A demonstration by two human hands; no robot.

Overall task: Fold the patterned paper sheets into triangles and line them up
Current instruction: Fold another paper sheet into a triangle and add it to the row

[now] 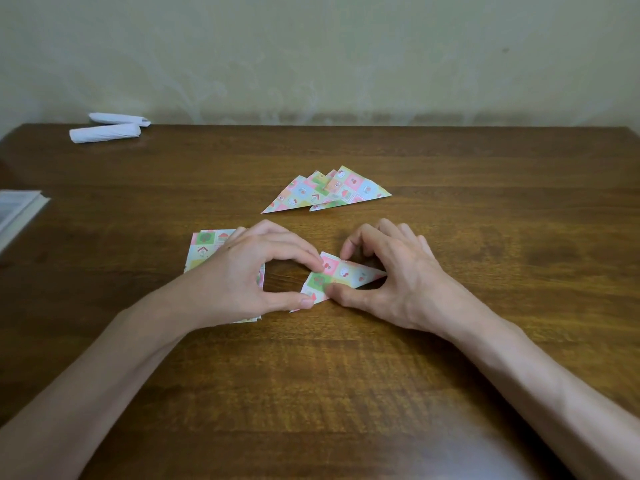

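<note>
Tabletop (pixel 346 375), dark wood, carries everything. Stack of unfolded sheets (pixel 204 249) lies partly under the left hand (pixel 242 275). Finished triangles (pixel 325 192) overlap in a loose fan beyond the hands (not yet a tidy row). Folded triangle (pixel 337 277) sits between both hands: left grip narrow, pinching its left edge; right hand (pixel 391 275) narrow too, thumb pressing the lower edge. Risk: uneven pressure lets the layers slide, leaving a crooked crease.
</note>
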